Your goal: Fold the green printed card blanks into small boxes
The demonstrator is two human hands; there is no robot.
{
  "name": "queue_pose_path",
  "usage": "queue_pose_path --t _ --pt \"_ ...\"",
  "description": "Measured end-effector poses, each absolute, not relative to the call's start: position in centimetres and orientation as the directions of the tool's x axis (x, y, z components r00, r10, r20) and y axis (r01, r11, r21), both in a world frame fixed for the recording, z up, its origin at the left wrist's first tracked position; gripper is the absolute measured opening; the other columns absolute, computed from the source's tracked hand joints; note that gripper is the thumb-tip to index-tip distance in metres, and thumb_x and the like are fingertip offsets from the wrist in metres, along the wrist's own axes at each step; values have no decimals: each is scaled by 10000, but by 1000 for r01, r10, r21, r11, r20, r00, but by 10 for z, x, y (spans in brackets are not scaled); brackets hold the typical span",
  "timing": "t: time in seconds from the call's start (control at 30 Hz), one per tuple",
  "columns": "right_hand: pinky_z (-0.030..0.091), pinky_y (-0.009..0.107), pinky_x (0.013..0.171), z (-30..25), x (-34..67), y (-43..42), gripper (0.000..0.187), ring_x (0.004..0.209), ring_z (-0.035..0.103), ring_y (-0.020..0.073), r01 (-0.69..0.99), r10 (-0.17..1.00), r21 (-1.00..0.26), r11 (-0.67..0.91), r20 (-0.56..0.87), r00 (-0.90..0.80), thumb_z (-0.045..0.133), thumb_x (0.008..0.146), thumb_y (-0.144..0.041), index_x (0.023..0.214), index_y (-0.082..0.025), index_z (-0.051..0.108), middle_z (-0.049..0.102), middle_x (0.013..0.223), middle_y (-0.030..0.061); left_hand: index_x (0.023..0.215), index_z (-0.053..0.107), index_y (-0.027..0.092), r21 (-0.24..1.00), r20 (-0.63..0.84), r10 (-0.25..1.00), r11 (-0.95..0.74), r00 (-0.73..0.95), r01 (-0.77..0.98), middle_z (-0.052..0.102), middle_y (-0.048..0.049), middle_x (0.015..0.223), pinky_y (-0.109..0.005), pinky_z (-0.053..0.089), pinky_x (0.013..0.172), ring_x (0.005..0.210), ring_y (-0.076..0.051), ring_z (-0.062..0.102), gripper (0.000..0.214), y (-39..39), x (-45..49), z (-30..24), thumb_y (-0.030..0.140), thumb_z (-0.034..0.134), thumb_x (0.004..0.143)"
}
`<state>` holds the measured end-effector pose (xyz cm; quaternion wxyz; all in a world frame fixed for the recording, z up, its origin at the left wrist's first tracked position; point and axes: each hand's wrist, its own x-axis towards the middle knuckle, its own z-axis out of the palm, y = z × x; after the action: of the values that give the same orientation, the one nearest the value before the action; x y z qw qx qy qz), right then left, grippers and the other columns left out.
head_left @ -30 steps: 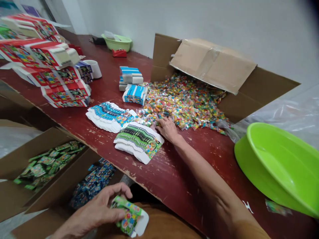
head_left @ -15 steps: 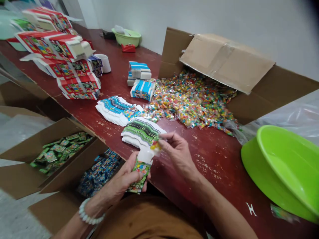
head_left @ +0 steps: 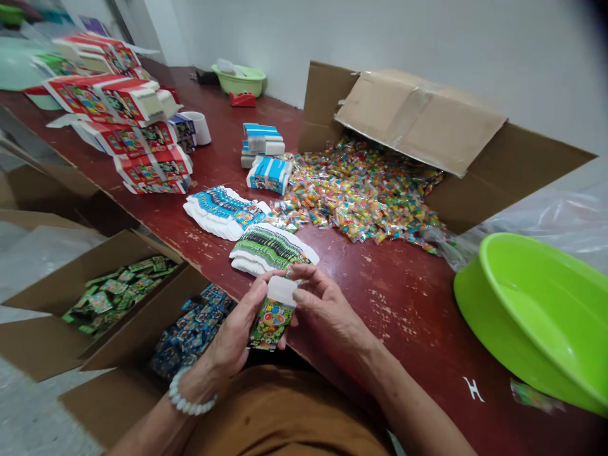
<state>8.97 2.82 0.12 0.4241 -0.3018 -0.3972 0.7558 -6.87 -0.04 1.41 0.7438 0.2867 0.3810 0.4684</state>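
My left hand (head_left: 236,332) is closed round a small green printed candy box (head_left: 270,324), held tilted above the table's front edge. Its white end flap (head_left: 282,291) stands up at the top. At that flap's right side, my right hand (head_left: 332,307) has its thumb and fingertips curled against the box top. No candy packet can be made out in the right fingers. Just beyond the hands lies a fanned row of flat green cartons (head_left: 273,248), with a similar row of blue cartons (head_left: 225,212) behind it.
Small candy packets (head_left: 361,196) spill from a tipped cardboard box (head_left: 422,120). A green basin (head_left: 494,316) stands at right. Red display boxes (head_left: 152,166) are stacked at left, blue bundles (head_left: 268,174) mid-table. Below the edge, open cartons hold green boxes (head_left: 118,288) and blue ones (head_left: 190,329).
The candy packet that was in my right fingers no longer shows. My right hand has come down and left onto the box top, and the green box has turned slightly more upright.
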Motion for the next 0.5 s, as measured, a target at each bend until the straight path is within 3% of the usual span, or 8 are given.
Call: queue_pose_path --t 0.07,0.13,0.2,0.27,0.33,0.37,0.43,0.5 --pt "546 282 490 -2 86 28 411 511 526 101 -368 806 -836 -408 -140 -576 774 788 -350 1148 -249 606 611 809 -11 1368 405 215 787 -299 911 405 285 -466 666 -36 733 -253 509 436 524 -173 616 505 0 -67 10 442 492 926" --pt "530 260 453 -6 83 29 315 488 511 86 -330 807 -865 -379 -134 -575 787 767 -348 1021 -220 651 630 839 -1 1368 408 212 811 -284 917 385 278 -440 668 -32 714 -235 505 419 507 -163 608 532 -1 -67 5 430 547 903" --pt "530 253 482 -8 82 30 212 535 555 99 -278 901 -946 -167 -32 -433 774 777 -360 886 -202 682 655 871 20 1354 414 222 812 -296 922 380 248 -443 679 -34 750 -225 518 427 547 -167 635 547 -3 -69 3 405 612 878" --pt "558 282 615 -7 83 30 157 672 632 146 -130 936 -978 165 197 -291 755 796 -348 786 -198 707 691 864 44 1343 422 229 750 -352 897 441 267 -493 684 -36 779 -241 538 436 555 -170 652 524 -4 -71 2 408 614 889" --pt "551 318 747 -3 85 29 120 770 662 179 31 884 -925 378 350 -311 712 834 -314 787 -206 732 710 800 52 1353 427 224 646 -401 847 531 348 -548 678 -36 743 -267 539 420 488 -170 640 495 -3 -73 4 475 519 936" --pt "547 325 755 -2 85 28 124 748 664 176 73 871 -916 395 348 -347 690 850 -307 799 -204 736 707 766 48 1367 426 221 607 -407 829 559 382 -565 673 -35 718 -272 533 405 448 -168 628 501 -3 -74 5 506 460 956" --pt "551 302 639 0 83 27 145 599 637 148 59 897 -971 234 192 -399 674 860 -325 831 -190 719 669 682 20 1399 426 222 581 -411 824 567 391 -584 671 -37 693 -268 523 392 422 -171 624 526 -2 -74 6 533 379 977" --pt "535 286 483 -1 80 27 194 453 593 142 -62 895 -994 -90 -53 -444 702 834 -372 858 -181 675 585 557 -33 1419 438 211 600 -409 838 545 361 -586 675 -46 690 -256 522 400 445 -175 637 553 -1 -73 5 540 360 982"
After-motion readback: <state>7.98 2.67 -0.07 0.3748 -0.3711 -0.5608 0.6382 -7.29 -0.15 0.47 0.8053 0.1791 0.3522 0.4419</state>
